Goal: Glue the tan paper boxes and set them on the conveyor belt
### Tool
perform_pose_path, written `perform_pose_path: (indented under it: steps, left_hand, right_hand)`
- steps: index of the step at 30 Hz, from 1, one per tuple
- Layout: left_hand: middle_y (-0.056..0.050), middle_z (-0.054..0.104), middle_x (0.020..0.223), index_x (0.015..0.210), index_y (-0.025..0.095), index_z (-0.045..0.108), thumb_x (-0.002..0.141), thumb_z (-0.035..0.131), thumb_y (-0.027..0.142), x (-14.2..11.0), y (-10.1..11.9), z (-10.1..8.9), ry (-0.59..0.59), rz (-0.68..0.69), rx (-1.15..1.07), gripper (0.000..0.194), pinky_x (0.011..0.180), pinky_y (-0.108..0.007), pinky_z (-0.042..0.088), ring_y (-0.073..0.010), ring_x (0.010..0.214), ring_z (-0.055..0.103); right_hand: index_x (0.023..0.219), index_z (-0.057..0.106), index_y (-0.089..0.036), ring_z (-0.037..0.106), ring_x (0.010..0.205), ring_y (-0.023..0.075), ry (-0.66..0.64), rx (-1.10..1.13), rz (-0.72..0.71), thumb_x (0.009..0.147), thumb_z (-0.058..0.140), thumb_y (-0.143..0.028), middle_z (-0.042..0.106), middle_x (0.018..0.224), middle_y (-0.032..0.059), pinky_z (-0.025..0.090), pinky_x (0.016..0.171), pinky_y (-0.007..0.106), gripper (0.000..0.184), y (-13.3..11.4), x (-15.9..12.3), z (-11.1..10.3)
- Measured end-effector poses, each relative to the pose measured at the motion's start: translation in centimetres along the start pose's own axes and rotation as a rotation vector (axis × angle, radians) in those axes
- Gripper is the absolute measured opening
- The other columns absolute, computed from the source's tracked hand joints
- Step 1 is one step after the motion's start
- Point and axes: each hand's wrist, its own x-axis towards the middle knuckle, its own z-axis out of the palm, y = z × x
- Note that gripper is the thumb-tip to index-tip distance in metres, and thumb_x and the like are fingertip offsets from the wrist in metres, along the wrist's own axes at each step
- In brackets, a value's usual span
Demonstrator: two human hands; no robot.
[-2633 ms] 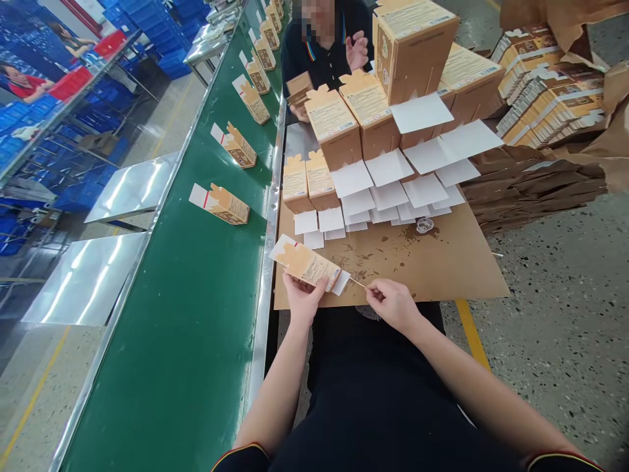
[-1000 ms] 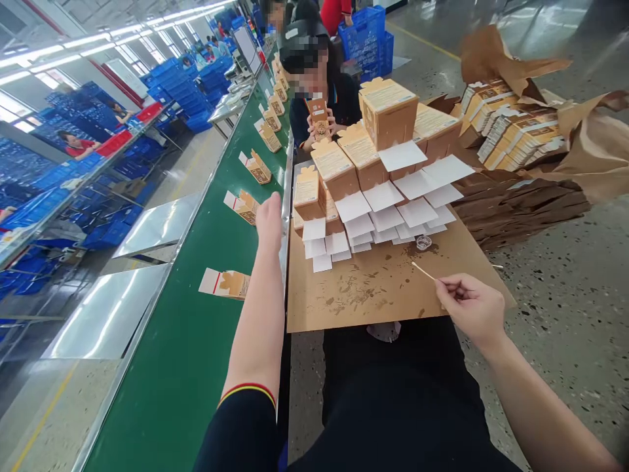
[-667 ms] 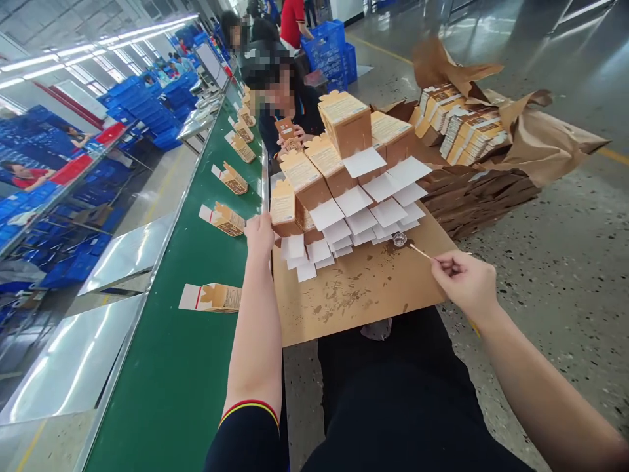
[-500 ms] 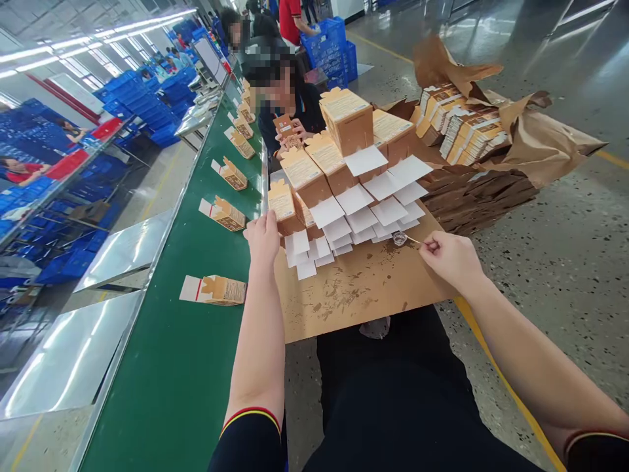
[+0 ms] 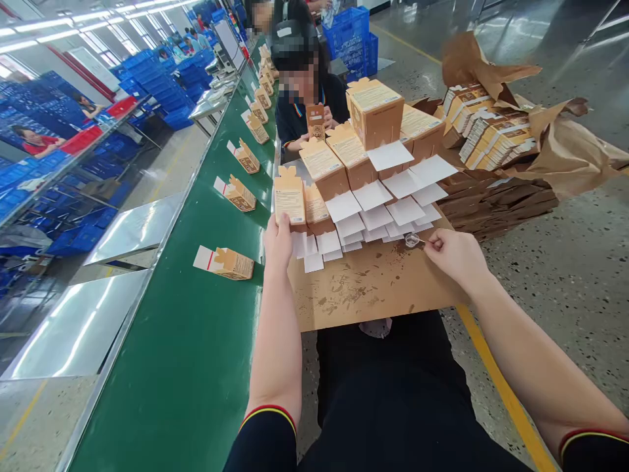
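My left hand (image 5: 278, 241) is closed on the near end of a small brown-and-cream carton (image 5: 289, 196) at the left edge of the stack. Between the pinched fingertips of my right hand (image 5: 452, 254) is a thin stick (image 5: 421, 241). The stick's far end reaches a small clear dish (image 5: 411, 240) on the brown cardboard sheet (image 5: 373, 295). Several like cartons (image 5: 376, 111) are piled in front of me, their white flaps (image 5: 373, 195) sticking out toward me. Dark smears mark the cardboard between my hands.
Along the left runs a green conveyor belt (image 5: 196, 341) with a row of cartons (image 5: 234, 262) on it. A co-worker (image 5: 339, 95) sits beyond the stack, holding a carton (image 5: 316, 121). Bundled flat cartons (image 5: 498, 141) lie in torn brown paper at right.
My left hand has lifted the carton's near end slightly. The co-worker has raised a carton more upright. The whole view has shifted, and my right hand stays by the dish.
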Motion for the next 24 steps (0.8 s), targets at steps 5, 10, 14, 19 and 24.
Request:
perform_pose_path:
  steps: [5,10,14,19,24]
  left_hand:
    - [-0.012,0.064,0.162,0.148,0.027,0.065,0.097,0.074,0.058,-6.0,2.2,-4.2,0.1,0.021,-0.242,0.061,0.128,-0.047,0.048,-0.0333,0.154,0.057]
    - [-0.011,0.063,0.164,0.145,0.031,0.07,0.071,0.096,0.059,-13.3,0.1,-8.3,-0.066,-0.249,-0.478,0.082,0.12,-0.053,0.059,-0.0423,0.153,0.059]
    - [-0.014,0.069,0.158,0.141,0.029,0.07,0.063,0.104,0.056,-17.2,-4.2,-6.0,-0.056,-0.446,-0.484,0.089,0.123,-0.054,0.056,-0.0414,0.152,0.061]
    - [-0.017,0.073,0.149,0.137,0.025,0.069,0.061,0.107,0.056,-18.3,-7.2,-3.0,0.032,-0.422,-0.443,0.091,0.125,-0.053,0.054,-0.0383,0.145,0.068]
    - [-0.017,0.078,0.139,0.129,0.023,0.069,0.058,0.11,0.053,-18.6,-7.3,-2.9,0.071,-0.429,-0.423,0.087,0.121,-0.055,0.057,-0.0359,0.133,0.076]
  right_hand:
    - [0.07,0.07,-0.025,0.064,0.059,0.0204,0.062,0.043,0.08,0.085,0.08,-0.042,0.07,0.064,0.0054,0.054,0.062,0.035,0.024,-1.3,-3.6,-1.5]
    - [0.081,0.077,-0.024,0.068,0.058,0.0196,-0.036,0.25,0.063,0.093,0.073,-0.047,0.073,0.069,0.0038,0.059,0.055,0.032,0.026,-4.0,-9.4,0.3]
    - [0.083,0.076,-0.026,0.067,0.058,0.0184,-0.173,0.366,0.008,0.097,0.07,-0.042,0.074,0.07,0.0033,0.06,0.056,0.031,0.022,-6.7,-12.3,4.6]
    - [0.077,0.067,-0.025,0.064,0.057,0.0161,-0.256,0.423,-0.194,0.097,0.063,-0.024,0.068,0.067,0.0007,0.054,0.058,0.028,0.02,-8.8,-13.0,9.9]
    - [0.075,0.058,-0.025,0.061,0.06,0.0163,-0.329,0.312,-0.303,0.094,0.059,-0.014,0.065,0.067,-0.0002,0.048,0.06,0.029,0.022,-8.8,-12.9,12.1]
